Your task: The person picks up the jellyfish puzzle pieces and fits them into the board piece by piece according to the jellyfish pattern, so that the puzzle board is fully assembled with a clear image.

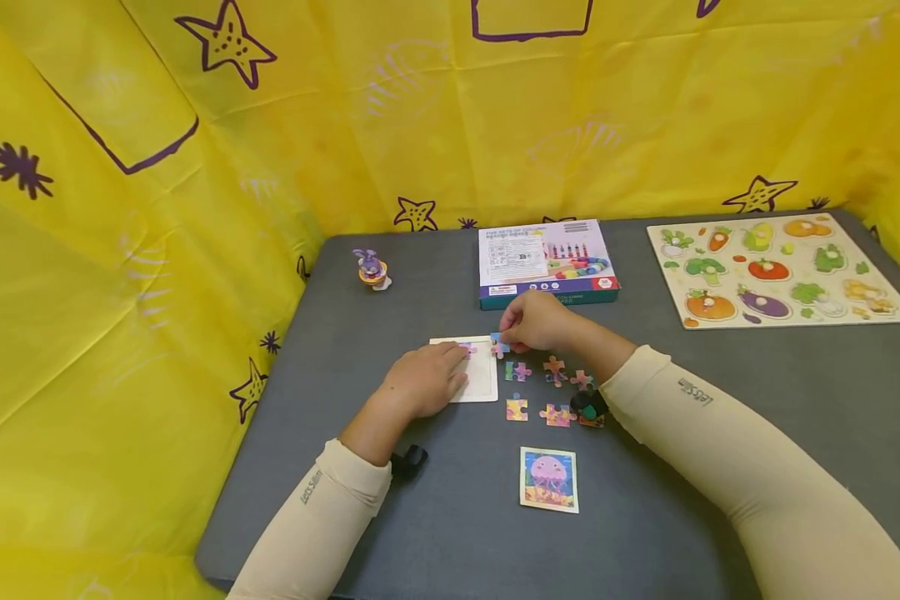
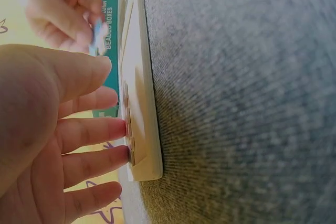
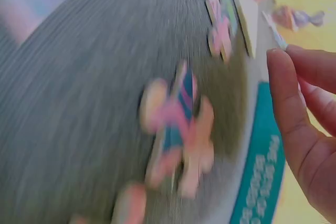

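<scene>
My right hand (image 1: 538, 321) pinches a blue and pink jigsaw piece (image 1: 499, 346) between thumb and fingers, held over the right edge of a small pale puzzle tray (image 1: 484, 388). My left hand (image 1: 423, 380) lies over the tray's left side with its fingers extended. In the left wrist view, its fingertips (image 2: 125, 155) touch pieces lying inside the tray's upper left part. To the right of the tray several loose jigsaw pieces (image 1: 558, 416) are scattered on the dark table. Closer to me lies a square picture card (image 1: 549, 480) with a pink jellyfish.
Behind the hands lies a bead-toy box (image 1: 543, 262) with a teal side. A wooden vegetable board (image 1: 780, 271) is at the back right. The small purple figurine (image 1: 372, 268) stands at the back left. Yellow patterned cloth (image 1: 450, 117) hangs around the table (image 1: 307, 367).
</scene>
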Tool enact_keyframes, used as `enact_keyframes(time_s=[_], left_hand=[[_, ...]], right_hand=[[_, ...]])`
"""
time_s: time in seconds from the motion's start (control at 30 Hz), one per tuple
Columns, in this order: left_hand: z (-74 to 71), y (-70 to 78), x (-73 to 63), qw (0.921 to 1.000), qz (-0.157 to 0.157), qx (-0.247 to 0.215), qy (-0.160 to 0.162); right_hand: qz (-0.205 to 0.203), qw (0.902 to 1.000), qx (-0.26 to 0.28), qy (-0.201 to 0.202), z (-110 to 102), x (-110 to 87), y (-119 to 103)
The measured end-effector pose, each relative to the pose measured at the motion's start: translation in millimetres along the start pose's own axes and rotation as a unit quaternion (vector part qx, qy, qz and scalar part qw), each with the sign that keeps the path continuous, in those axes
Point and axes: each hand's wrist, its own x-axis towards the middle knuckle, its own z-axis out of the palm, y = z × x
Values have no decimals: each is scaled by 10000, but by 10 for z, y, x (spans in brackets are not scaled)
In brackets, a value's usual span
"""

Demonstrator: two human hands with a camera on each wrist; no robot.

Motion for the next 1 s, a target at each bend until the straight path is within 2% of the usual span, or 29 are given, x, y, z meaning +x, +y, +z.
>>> enact_keyframes(time_s=[0.17,0.37,0.67,0.83,1.0], left_hand=[[-7,0,-2,9999,-5,-102,-21],[-8,7,-13,10000,23,50,-73],[-6,42,-6,9996,-66,276,-27],[-11,75,9,9990,-133,430,-43],[-4,89,20,9984,-69,567,26]], right_hand=[[19,10000,3,-19,174,174,-57],[-7,9996,-290,-12,272,280,-87],[-223,9912,-1291,179,274,273,-124],[-257,9865,-1591,288,273,271,-118],[-379,9821,-1805,381,256,250,-110]])
